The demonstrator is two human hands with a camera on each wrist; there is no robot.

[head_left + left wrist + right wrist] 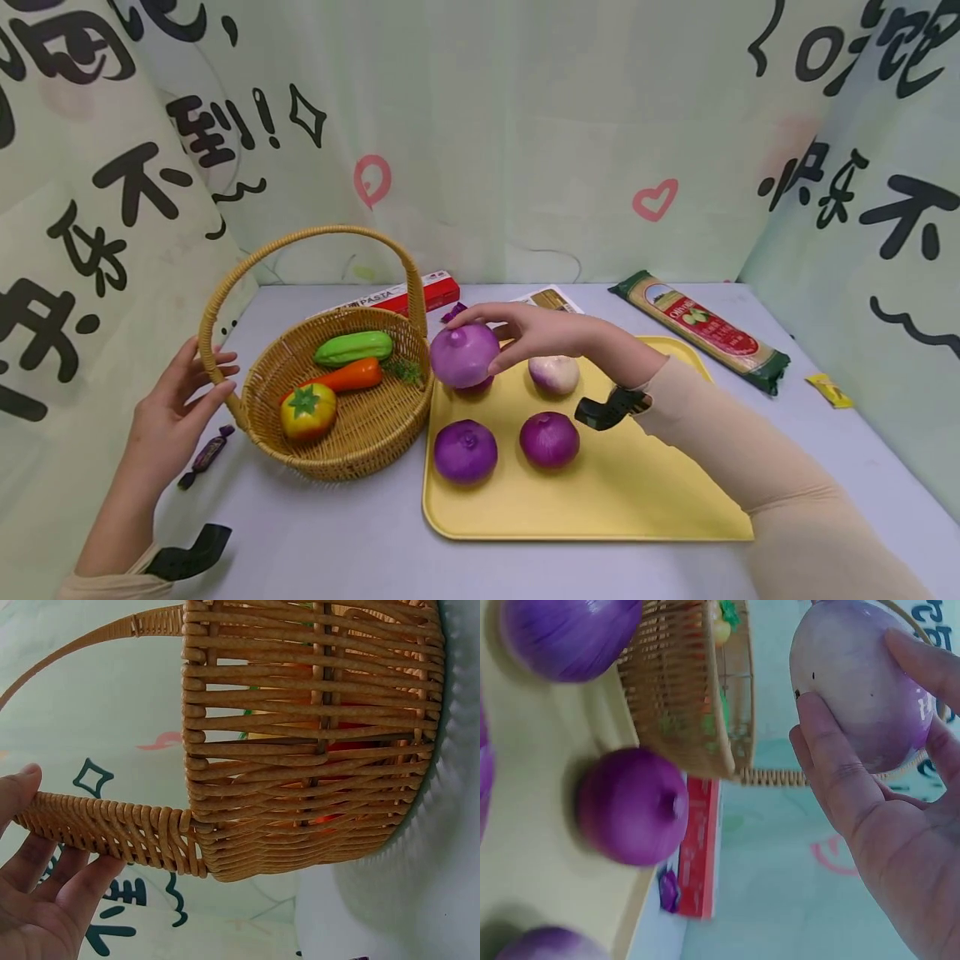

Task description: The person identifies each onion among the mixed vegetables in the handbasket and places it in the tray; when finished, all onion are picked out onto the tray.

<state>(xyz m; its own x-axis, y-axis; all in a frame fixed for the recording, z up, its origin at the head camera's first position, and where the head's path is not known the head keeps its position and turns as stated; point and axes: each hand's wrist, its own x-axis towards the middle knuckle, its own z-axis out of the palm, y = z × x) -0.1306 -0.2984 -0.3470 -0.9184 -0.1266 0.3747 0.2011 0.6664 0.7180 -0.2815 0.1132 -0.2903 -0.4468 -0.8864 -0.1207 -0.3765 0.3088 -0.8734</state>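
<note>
My right hand [543,329] pinches a pale purple onion [463,354] between thumb and fingers, raised beside the basket's right rim, over the tray's left end. In the right wrist view its pale side [855,682] faces the camera. My left hand [168,408] holds the lower left of the handle [112,829], thumb on one side and fingers on the other. The round wicker basket [337,467] contains a green cucumber-like vegetable [352,347], a carrot [352,376] and a yellow-red tomato [307,414]. Several onions, including a dark purple one [466,452], rest on the yellow tray [637,492].
Behind the basket lies a red-and-white pasta box [441,290]. A green-ended pasta packet [701,325] is at the back right, near a small yellow wrapper [830,390]. A purple wrapped candy [206,456] sits left of the basket. Printed curtains surround the table.
</note>
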